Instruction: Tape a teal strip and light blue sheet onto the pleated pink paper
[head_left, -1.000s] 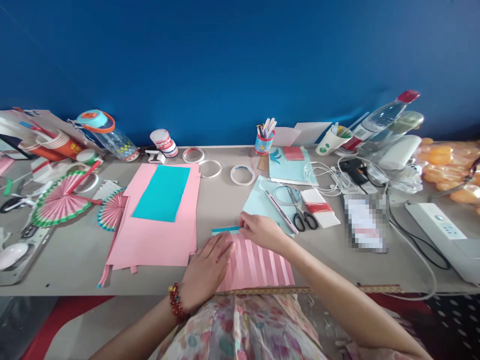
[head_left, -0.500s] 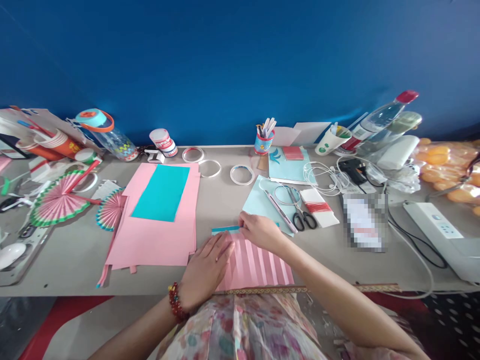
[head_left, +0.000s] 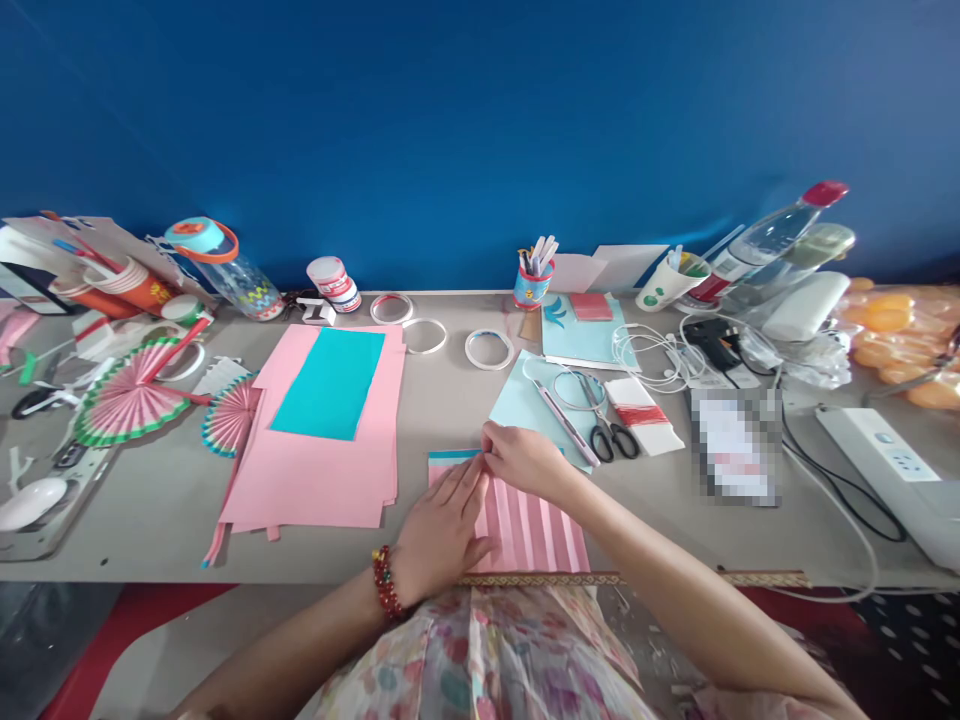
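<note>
A sheet of pink paper with accordion pleats (head_left: 536, 530) and a blue strip along its far edge lies at the table's front, in front of my body. My left hand (head_left: 442, 530) rests flat on the left part of this sheet, fingers stretched toward the blue edge. With fingers curled together, my right hand (head_left: 525, 462) pinches the paper at its far edge, right by my left fingertips. The fingertips of both hands meet there and partly hide the fold. To the left is a stack of pink paper (head_left: 315, 490) with a blue sheet (head_left: 330, 385) on top.
Scissors (head_left: 613, 440), a pen (head_left: 562, 415) and a card of red thread (head_left: 641, 415) lie beyond my right hand. Paper fans (head_left: 131, 390) are at the left. Tape rings (head_left: 489, 350), a pen cup (head_left: 534, 285) and a power strip (head_left: 896, 460) stand around.
My left hand has slid right and slightly away from me along the pleated paper, up to my right fingertips. My right hand stays pinched at the far edge. The view has shifted slightly.
</note>
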